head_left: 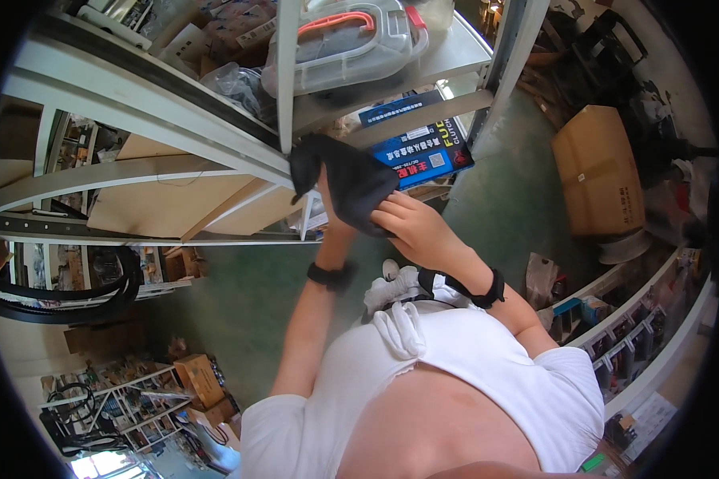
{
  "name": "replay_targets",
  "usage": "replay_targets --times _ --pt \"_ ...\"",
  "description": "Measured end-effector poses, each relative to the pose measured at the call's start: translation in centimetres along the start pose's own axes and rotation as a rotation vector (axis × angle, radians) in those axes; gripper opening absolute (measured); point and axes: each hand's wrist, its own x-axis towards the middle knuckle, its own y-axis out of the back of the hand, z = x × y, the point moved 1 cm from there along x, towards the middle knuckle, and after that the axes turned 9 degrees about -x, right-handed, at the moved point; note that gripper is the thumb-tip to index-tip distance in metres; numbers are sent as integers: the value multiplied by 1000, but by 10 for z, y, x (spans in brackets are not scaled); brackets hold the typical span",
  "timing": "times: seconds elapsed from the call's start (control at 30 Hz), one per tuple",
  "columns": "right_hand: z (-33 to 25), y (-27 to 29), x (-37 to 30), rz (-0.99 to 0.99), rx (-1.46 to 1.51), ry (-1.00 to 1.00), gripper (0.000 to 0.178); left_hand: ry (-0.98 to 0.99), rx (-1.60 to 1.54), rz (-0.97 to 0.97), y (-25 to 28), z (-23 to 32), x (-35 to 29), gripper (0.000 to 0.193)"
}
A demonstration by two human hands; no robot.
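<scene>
A piece of black cloth (351,180) hangs in front of me beside the shelf's white upright post. The fingers of my right hand (419,227) are closed on its lower right edge. My left hand (338,223) reaches up behind and under the cloth. Its fingers are covered, so their grip does not show. One dark corner of the cloth droops to the left near the post. Whether the cloth is a bag, a cap or a plain rag I cannot tell. Dark bands circle both my wrists.
Close ahead stands a metal shelf (287,80) with a clear plastic case (351,48) and flat blue boxes (423,156). To the right are a cardboard carton (599,172) and a low rack of parts. Black belts (64,299) hang at left, with more racks below them.
</scene>
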Motion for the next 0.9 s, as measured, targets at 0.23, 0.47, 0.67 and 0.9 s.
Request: replay_targets --times 0.23,0.47,0.67,0.9 --pt "35 21 -19 254 -26 -265 31 126 376 32 -17 83 55 66" --pt "62 27 -27 197 -82 -319 15 -10 635 -105 -73 81 68 55" --pt "73 51 -66 320 -204 -711 14 -411 497 -153 -138 117 122 38" --pt "81 62 -88 337 -119 -840 27 -375 183 -195 -142 122 145 40"
